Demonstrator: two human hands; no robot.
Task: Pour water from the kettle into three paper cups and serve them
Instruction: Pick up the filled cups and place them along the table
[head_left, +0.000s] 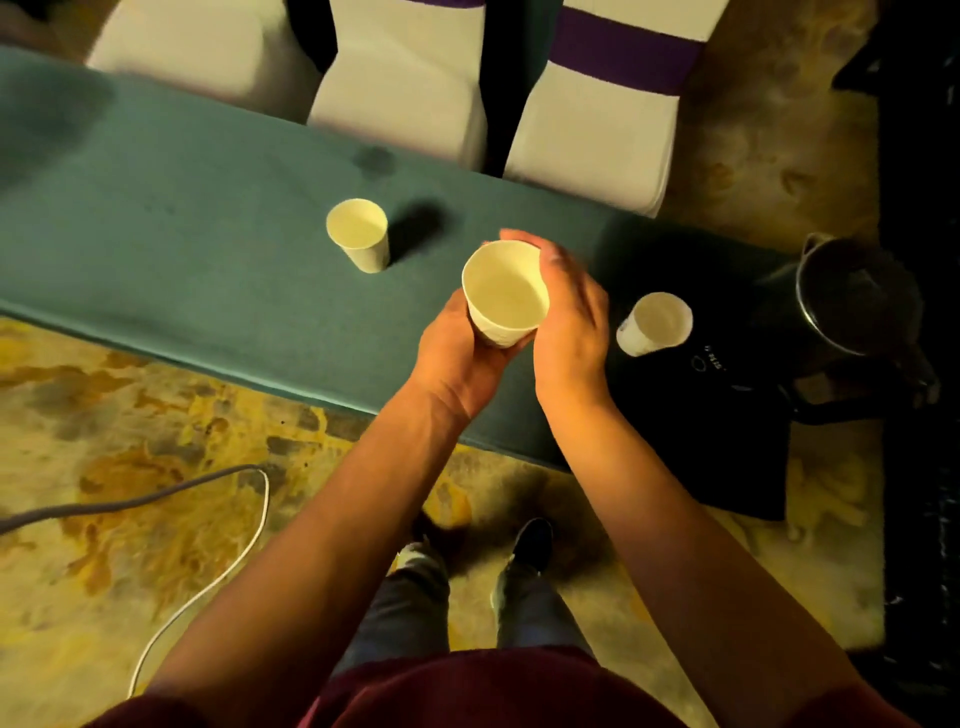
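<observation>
- Three paper cups are seen along a long table (182, 249) covered in teal cloth, which runs from the far left to the near right.
- At the near left, a pale cable (208, 587) is laid in a loop across the patterned carpet (104, 415).
- Left of centre on the table, the left cup (358, 235) is stood upright by itself, with its shadow thrown to the right.
- On the far side of the table, white-covered chairs (400, 83) with purple bands are lined up.
- At the centre, the middle cup (505, 292) is held upright above the table between both hands.
- It is supported from below and from the left by the left hand (460, 358), the fingers being curled round its base.
- Its right wall is pressed by the right hand (569, 317), whose fingers are wrapped round the far side of the rim.
- Just right of the hands, the right cup (653, 323) is stood at the left edge of a black base (696, 415).
- At the right end, the dark kettle (857, 296) is seen with its lid open; whether water is inside cannot be told.
</observation>
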